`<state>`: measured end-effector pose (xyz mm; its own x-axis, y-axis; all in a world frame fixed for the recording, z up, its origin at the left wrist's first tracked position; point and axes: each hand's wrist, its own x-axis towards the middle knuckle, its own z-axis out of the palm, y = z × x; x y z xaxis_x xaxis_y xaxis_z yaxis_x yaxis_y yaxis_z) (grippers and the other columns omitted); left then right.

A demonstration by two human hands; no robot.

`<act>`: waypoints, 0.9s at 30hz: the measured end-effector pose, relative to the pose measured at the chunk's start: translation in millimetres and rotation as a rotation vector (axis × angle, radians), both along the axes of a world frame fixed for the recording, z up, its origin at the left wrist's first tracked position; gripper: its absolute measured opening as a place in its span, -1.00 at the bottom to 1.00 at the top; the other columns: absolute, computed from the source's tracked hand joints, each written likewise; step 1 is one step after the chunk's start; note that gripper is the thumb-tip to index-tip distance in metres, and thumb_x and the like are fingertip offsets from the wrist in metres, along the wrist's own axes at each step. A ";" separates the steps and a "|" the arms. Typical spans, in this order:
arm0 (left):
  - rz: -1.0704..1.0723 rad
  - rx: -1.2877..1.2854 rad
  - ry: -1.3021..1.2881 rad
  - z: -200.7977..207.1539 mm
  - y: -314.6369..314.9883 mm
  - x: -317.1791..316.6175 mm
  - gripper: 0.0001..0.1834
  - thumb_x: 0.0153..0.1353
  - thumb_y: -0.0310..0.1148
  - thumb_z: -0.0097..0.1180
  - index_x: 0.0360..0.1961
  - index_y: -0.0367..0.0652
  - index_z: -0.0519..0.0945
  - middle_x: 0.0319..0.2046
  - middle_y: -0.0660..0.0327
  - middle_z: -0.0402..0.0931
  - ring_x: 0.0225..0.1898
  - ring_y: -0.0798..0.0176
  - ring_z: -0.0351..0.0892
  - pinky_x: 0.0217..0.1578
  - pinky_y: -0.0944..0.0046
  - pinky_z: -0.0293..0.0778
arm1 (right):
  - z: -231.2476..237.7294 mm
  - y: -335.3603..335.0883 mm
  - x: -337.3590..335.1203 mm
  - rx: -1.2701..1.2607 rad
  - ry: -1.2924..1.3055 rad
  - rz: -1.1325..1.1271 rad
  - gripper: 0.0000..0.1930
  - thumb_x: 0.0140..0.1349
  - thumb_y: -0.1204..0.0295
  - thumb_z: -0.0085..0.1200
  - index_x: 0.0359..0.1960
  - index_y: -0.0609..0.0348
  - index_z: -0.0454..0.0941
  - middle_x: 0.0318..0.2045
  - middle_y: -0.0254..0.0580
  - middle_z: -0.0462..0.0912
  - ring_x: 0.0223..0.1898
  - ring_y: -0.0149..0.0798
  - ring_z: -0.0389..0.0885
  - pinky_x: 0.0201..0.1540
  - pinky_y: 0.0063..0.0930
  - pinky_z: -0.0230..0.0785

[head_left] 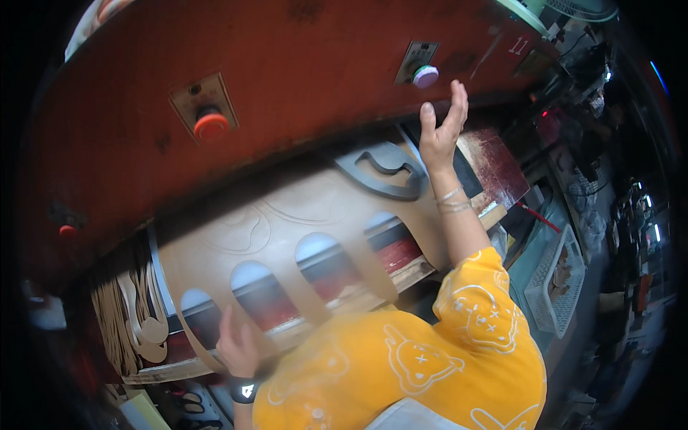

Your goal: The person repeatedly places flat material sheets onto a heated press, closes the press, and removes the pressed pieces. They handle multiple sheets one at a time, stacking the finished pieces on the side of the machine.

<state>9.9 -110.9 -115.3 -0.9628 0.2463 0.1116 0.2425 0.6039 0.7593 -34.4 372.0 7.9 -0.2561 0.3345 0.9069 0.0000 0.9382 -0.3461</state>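
Note:
My right hand [444, 136] is raised with thumb and fingers apart, holding nothing. Its fingertips are just below and right of a pale purple push button [426, 76] on the red machine beam [301, 79]. At the lower left, my left hand [239, 350] has its fingers stretched out beside the near edge of a tan sheet [287, 215]; whether it touches the sheet I cannot tell. Rounded openings line the sheet's near side, and curved outlines mark its surface. On its far right part lies a grey curved cutting die [383, 170], left of my right wrist.
An orange-red knob [211, 125] and a smaller red button [67, 231] sit on the beam. Cut tan strips [129, 322] are stacked at the bed's left end. A white plastic basket [555, 287] with tan pieces stands at the right. Scissors [190, 403] lie lower left.

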 end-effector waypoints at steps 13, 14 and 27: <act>0.125 0.082 0.230 -30.8 -6.5 -3.0 -0.66 0.18 -0.42 0.07 0.02 -0.19 0.53 -0.33 0.03 0.61 -0.43 0.16 0.59 -0.32 0.23 0.48 | -21.2 -14.1 73.3 -0.314 0.243 0.212 -0.33 0.29 0.19 -0.02 0.33 0.26 0.05 0.28 0.17 0.14 0.32 0.01 0.10 0.30 -0.23 0.07; 0.140 0.081 0.229 -31.8 -6.3 -2.1 -0.66 0.18 -0.42 0.07 0.02 -0.18 0.53 -0.39 0.05 0.60 -0.47 0.17 0.58 -0.35 0.23 0.47 | -35.2 -24.8 92.6 -0.340 0.134 0.274 -0.39 0.29 0.23 -0.02 0.28 0.27 0.12 0.24 0.12 0.21 0.26 -0.02 0.20 0.26 -0.24 0.13; 0.124 0.048 0.307 -37.3 -6.9 -12.2 -0.58 0.24 -0.39 0.04 0.15 -0.09 0.46 -0.70 0.32 0.24 -0.64 0.40 0.24 -0.55 0.30 0.24 | -116.8 -124.2 174.9 0.141 -0.974 0.396 -0.65 0.21 0.19 0.03 -0.16 0.21 0.57 -0.19 -0.04 0.55 -0.02 -0.08 0.46 0.18 -0.17 0.10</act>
